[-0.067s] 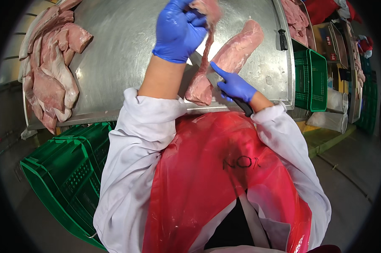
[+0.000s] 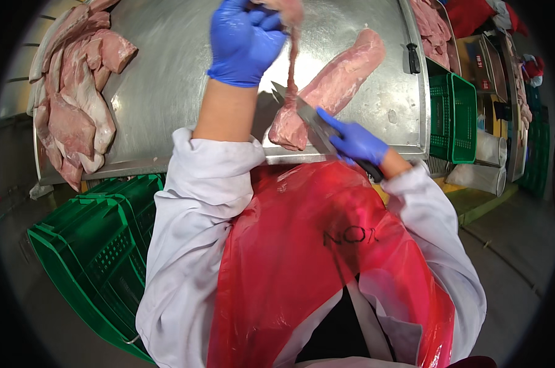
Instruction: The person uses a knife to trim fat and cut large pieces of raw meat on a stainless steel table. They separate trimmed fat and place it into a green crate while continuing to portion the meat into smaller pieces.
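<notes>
My left hand [image 2: 245, 44], in a blue glove, is closed on a strip of raw meat [image 2: 293, 58] and holds it up above the metal table. The strip hangs down to the near end of a long pale pink piece of meat [image 2: 345, 70], which lies slantwise on the tabletop. In my gloved right hand [image 2: 358, 142] is a knife [image 2: 317, 126] with a broad steel blade and a dark handle. Its index finger lies along the blade. The blade crosses the strip's lower end, beside the thick near chunk [image 2: 288, 130]; whether it has cut in cannot be told.
A heap of raw meat [image 2: 75, 116] lies along the table's [image 2: 167, 73] left edge. A black-handled tool [image 2: 413, 58] rests at the right rim. Green crates stand at lower left [image 2: 99, 245] and right [image 2: 464, 116]. More meat [image 2: 429, 27] fills a tray at upper right.
My left hand has moved left with the strip, drawing it more upright. My right hand has shifted right and slightly down, and more of the knife blade now shows.
</notes>
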`<state>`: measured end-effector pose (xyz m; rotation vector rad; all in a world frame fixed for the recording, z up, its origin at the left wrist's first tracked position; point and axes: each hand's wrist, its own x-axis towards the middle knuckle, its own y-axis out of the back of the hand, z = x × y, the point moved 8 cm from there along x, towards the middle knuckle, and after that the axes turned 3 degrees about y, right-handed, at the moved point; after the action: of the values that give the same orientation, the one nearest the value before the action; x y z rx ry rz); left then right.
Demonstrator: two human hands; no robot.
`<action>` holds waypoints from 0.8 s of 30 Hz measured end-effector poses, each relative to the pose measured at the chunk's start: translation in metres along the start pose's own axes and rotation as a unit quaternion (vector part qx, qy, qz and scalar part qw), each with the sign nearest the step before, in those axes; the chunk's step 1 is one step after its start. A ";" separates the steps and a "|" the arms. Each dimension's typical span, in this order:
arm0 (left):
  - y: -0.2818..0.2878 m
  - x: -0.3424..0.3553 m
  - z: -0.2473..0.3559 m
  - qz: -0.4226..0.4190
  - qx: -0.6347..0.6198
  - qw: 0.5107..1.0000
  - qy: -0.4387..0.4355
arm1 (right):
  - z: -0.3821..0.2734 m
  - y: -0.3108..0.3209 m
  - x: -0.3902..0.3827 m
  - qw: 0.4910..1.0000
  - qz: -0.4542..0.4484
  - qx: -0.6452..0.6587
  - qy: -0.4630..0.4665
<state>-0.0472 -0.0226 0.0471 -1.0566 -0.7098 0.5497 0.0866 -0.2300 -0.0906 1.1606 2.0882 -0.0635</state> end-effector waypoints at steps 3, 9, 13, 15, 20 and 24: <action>-0.038 -0.021 0.032 -0.024 -0.141 0.989 -0.030 | 0.003 -0.014 -0.045 0.998 -0.062 -0.015 -0.011; -0.119 -0.090 0.061 0.084 0.101 0.973 -0.190 | -0.045 -0.026 0.075 0.979 0.016 -0.153 0.134; -0.166 -0.159 0.105 0.054 0.139 0.963 -0.226 | -0.040 -0.024 0.062 0.965 -0.018 -0.173 0.196; -0.184 -0.195 0.112 0.015 0.089 0.968 -0.234 | -0.012 -0.025 0.025 0.951 -0.101 -0.171 0.236; -0.227 -0.270 0.102 0.005 0.058 0.953 -0.298 | -0.029 -0.039 0.014 0.941 -0.252 -0.161 0.161; -0.310 -0.371 0.115 0.019 0.231 0.814 -0.532 | -0.036 -0.108 0.061 0.897 -0.233 -0.243 0.287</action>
<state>-0.3555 -0.3417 0.2716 -0.2130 -1.4329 1.3090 -0.0348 -0.2362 -0.1339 0.3728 2.6444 0.6135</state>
